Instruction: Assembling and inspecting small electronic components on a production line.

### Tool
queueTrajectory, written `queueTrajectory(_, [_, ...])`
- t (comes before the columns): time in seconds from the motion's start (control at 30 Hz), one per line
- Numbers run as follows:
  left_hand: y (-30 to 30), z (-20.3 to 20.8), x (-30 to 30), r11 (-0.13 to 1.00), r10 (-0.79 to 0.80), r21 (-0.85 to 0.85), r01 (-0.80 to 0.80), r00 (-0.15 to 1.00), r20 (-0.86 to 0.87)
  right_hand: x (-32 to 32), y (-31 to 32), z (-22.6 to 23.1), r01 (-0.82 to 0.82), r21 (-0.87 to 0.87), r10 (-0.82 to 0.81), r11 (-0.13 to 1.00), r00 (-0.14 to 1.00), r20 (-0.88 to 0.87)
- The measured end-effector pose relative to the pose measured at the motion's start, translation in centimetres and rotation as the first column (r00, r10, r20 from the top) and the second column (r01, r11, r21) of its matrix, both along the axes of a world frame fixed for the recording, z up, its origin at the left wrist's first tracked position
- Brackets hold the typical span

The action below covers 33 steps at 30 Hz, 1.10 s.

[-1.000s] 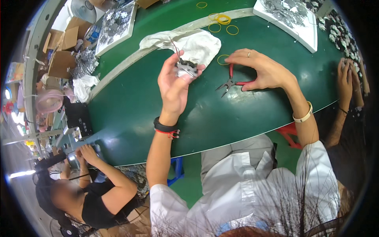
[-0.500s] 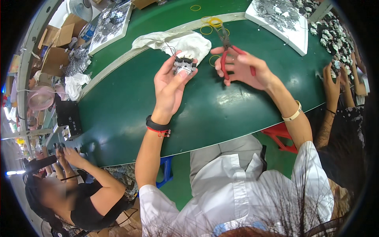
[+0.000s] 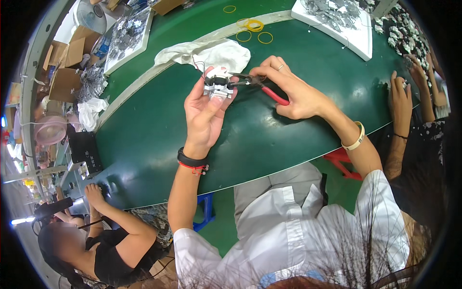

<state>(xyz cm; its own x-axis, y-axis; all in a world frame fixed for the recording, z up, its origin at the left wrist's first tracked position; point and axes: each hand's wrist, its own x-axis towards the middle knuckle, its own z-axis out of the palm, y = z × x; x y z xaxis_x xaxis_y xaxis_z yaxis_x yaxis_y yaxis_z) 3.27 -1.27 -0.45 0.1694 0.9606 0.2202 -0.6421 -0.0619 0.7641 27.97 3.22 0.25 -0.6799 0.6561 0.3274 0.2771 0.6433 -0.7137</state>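
Note:
Between the thumb and fingers of my left hand [image 3: 206, 115] is a small motor-like assembly [image 3: 219, 88], silvery and white with a black ring and thin dark wires at its top. My right hand [image 3: 299, 96] is closed round red-handled pliers [image 3: 274, 94]. Their dark jaws reach left to the assembly's right side, by my left fingertips; whether they grip any part is too small to tell. Just behind the assembly a crumpled white cloth [image 3: 211, 52] lies on the green table [image 3: 159, 130].
Several yellow rubber bands [image 3: 253, 25] lie beyond my hands. White trays of silvery metal parts stand far left [image 3: 129, 41] and far right [image 3: 337, 24]. A black box [image 3: 84, 150] sits at the left edge. Co-workers sit on both sides, one hand [image 3: 400, 98] resting at the right.
The pliers have swung from pointing away, loose in my opened right hand, to pointing left at the assembly, with my fingers now wrapped round the handles. My left hand still holds the assembly.

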Motion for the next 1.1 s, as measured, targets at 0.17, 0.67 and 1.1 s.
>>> queueTrajectory(0.17, [-0.2,-0.2,0.2,1.0,0.023,0.011,-0.022,0.999,-0.04,-0.2,0.0,-0.3,-0.035,0.015,0.035,0.999,0.998,-0.046])
queueTrajectory(0.67, [-0.8,-0.3,1.4,0.975,0.215,0.094,-0.203,0.966,-0.146,-1.8,-0.8,-1.4,0.1,0.236,-0.068,0.967,0.988,-0.139])
queueTrajectory(1.1, [0.8,-0.2,0.1,0.867,0.493,0.262,-0.424,0.804,-0.332,-0.5,-0.1,0.4,0.209,0.324,-0.199,0.923,0.978,-0.063])
